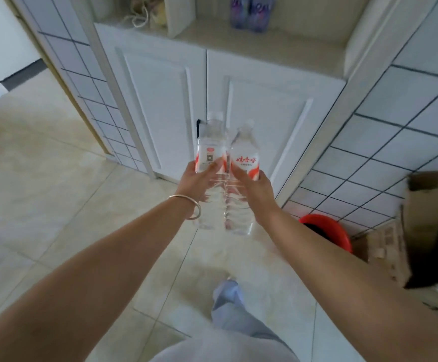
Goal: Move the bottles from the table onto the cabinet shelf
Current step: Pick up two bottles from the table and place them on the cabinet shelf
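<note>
Gripping side-by-side water bottles: left hand (195,182) one (210,152), right hand (254,190) the other (245,155).

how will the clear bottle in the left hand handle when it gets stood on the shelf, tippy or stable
The left bottle looks full of water, so probably heavy for its size and steady once upright. It is tall and narrow, so a nudge could likely tip it. Its thin ribbed wall may give slightly under the left hand.
</note>
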